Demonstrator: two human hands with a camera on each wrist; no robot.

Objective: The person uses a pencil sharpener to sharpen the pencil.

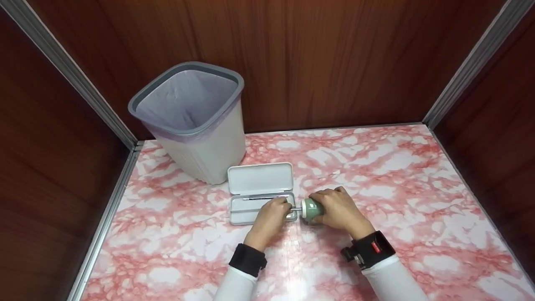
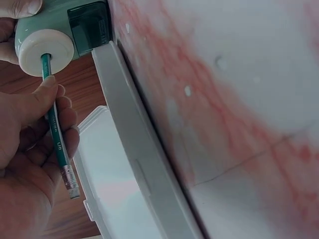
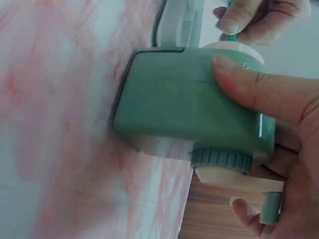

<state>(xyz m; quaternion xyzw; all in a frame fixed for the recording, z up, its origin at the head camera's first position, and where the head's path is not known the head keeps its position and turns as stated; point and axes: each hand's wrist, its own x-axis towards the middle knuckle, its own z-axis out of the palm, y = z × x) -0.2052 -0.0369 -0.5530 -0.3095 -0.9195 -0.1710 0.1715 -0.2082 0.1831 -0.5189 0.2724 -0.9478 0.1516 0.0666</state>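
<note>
A green pencil point(image 2: 59, 137) with a metal ferrule and eraser end is pinched in my left hand point(image 1: 271, 215). Its front end sits inside the round cream front of a green pencil sharpener point(image 3: 169, 94), which stands on the table. My right hand point(image 1: 339, 209) grips the sharpener's body, thumb on top in the right wrist view. A cream crank point(image 3: 239, 180) with a green knob juts from the sharpener's back, near the right fingers. Just left of the sharpener lies an open pale pencil case point(image 1: 260, 179), partly covered by my left hand; a thin pencil-like stick point(image 1: 254, 198) rests inside.
Behind the case, at the back left, a tall white bin point(image 1: 209, 154) with a grey rim and purple liner stands on the red-and-white marbled table point(image 1: 376, 259). Dark wooden panels point(image 1: 334, 62) with metal corner rails enclose the back and both sides.
</note>
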